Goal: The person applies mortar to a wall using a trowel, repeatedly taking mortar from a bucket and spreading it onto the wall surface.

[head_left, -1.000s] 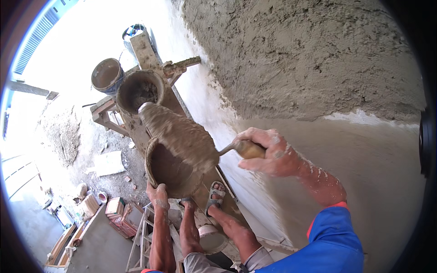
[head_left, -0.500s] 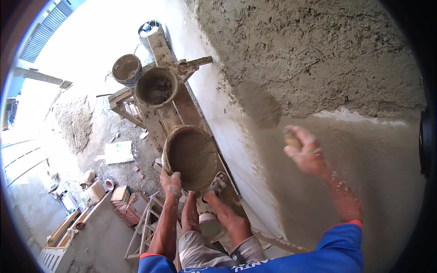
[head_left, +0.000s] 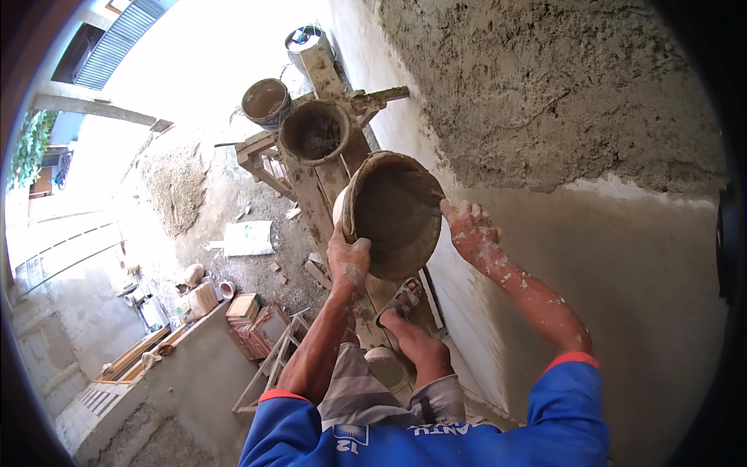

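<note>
A mortar-caked bucket (head_left: 355,185) is tilted with its mouth toward me, wet grey mortar (head_left: 393,226) inside. My left hand (head_left: 348,258) is closed on its near-left rim, thumb over the edge. My right hand (head_left: 471,231) is at the right rim, fingers curled; the end of a yellowish trowel handle (head_left: 499,233) peeks out from it. The trowel's blade is hard to make out now. On the right, the wall has rough plaster (head_left: 560,93) above and a smoother coat (head_left: 591,257) below.
I stand on a plank scaffold (head_left: 315,206). Farther along it are a second mortar bucket (head_left: 292,132), another bucket (head_left: 264,101) and a container (head_left: 306,39). Below left are a sand heap (head_left: 175,187), stacked tiles (head_left: 253,327) and a wooden ladder-like frame (head_left: 276,362).
My right hand has come from the wall to the bucket's right rim, bringing the trowel. The bucket, held by my left hand, has been raised and tilted more. The view has shifted.
</note>
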The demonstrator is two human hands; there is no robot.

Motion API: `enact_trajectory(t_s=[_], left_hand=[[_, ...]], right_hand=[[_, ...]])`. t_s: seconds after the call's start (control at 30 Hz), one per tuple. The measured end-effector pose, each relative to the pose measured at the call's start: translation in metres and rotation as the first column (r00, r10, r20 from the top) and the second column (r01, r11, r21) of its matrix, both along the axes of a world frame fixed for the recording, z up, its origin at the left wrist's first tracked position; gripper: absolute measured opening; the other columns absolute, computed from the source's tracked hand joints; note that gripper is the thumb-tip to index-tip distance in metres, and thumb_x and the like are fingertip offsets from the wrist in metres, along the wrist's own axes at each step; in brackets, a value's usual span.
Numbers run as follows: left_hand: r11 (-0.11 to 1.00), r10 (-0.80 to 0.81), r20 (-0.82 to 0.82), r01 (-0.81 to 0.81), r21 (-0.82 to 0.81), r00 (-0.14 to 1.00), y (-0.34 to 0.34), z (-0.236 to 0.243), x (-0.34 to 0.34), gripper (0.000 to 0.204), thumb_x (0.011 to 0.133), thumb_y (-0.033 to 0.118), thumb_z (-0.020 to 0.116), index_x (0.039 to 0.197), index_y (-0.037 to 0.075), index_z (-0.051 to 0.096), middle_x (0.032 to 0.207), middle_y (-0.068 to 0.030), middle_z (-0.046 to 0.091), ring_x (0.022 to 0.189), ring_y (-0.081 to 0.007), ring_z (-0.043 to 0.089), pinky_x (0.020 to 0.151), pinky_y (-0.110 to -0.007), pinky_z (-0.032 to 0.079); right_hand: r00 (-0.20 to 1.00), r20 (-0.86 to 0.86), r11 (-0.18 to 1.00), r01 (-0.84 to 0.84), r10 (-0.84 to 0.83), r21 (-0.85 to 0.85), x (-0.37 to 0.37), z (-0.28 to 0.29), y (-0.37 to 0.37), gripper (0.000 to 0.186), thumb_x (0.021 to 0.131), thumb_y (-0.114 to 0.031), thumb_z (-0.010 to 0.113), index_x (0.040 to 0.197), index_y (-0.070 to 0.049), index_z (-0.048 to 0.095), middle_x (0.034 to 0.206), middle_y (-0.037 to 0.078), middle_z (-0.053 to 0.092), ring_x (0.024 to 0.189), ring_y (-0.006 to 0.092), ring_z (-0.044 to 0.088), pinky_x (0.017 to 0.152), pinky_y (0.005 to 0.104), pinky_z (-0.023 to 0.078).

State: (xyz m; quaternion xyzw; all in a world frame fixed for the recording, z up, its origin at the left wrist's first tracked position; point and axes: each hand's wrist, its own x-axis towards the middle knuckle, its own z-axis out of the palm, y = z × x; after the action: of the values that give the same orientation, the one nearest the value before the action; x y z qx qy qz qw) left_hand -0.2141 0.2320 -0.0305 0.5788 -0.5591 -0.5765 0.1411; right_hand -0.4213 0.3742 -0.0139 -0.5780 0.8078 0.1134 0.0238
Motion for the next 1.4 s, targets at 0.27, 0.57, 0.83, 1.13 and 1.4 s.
enact_trajectory(t_s=[0.27,0.57,0.83,1.13,1.4], left_hand=[[0.993,-0.117,0.011,0.117,-0.016,0.993,-0.046,-0.043,-0.027,0.057,0.072,0.009,0.056,0.128,0.000,0.057,0.092,-0.0212,0.070,0.083,-0.0313,0.068,0.079,-0.040,0.052],[0.993,-0.057,-0.157,0.073,0.096,0.986,-0.097,-0.096,-0.046,0.053,0.073,0.004,0.056,0.125,-0.001,0.059,0.083,-0.0094,0.068,0.070,-0.0143,0.061,0.067,-0.030,0.051],[0.980,0.044,-0.281,0.013,0.201,0.959,-0.141,-0.140,-0.018,0.053,0.075,-0.006,0.051,0.127,-0.003,0.056,0.097,-0.0040,0.066,0.082,-0.0107,0.059,0.075,-0.024,0.049],[0.996,0.069,-0.172,-0.058,0.068,0.983,-0.163,-0.162,0.017,0.041,0.073,-0.002,0.051,0.113,-0.003,0.060,0.087,-0.0035,0.065,0.074,-0.0098,0.057,0.069,-0.025,0.048],[0.993,0.036,-0.011,-0.035,0.112,0.999,-0.147,-0.165,0.039,0.045,0.072,0.000,0.052,0.115,-0.005,0.061,0.091,-0.0077,0.068,0.075,-0.0140,0.060,0.070,-0.028,0.050]], right_hand=[[0.650,0.755,0.970,0.227,-0.085,-0.086,0.022,-0.102,0.001,0.046,0.079,-0.017,0.065,0.124,-0.009,0.059,0.086,0.019,0.066,0.079,0.0386,0.066,0.071,0.0487,0.055],[0.639,0.713,0.920,0.392,-0.290,0.023,-0.001,-0.096,-0.040,0.042,0.080,-0.015,0.068,0.120,-0.004,0.060,0.092,0.022,0.070,0.085,0.0407,0.068,0.077,0.0485,0.056],[0.570,0.783,0.917,0.400,-0.250,0.001,-0.026,-0.028,-0.113,0.043,0.079,-0.011,0.074,0.114,-0.006,0.051,0.084,0.019,0.066,0.081,0.0404,0.066,0.073,0.0456,0.053],[0.271,0.907,0.872,0.456,-0.324,0.175,-0.101,-0.028,-0.133,0.035,0.085,-0.021,0.071,0.114,-0.003,0.064,0.105,0.011,0.070,0.087,0.0221,0.068,0.076,0.0383,0.055],[0.647,0.528,0.558,0.755,-0.550,-0.344,-0.151,0.043,-0.078,0.043,0.091,-0.015,0.062,0.132,-0.004,0.057,0.089,0.010,0.066,0.063,0.0112,0.059,0.053,0.0236,0.050]])
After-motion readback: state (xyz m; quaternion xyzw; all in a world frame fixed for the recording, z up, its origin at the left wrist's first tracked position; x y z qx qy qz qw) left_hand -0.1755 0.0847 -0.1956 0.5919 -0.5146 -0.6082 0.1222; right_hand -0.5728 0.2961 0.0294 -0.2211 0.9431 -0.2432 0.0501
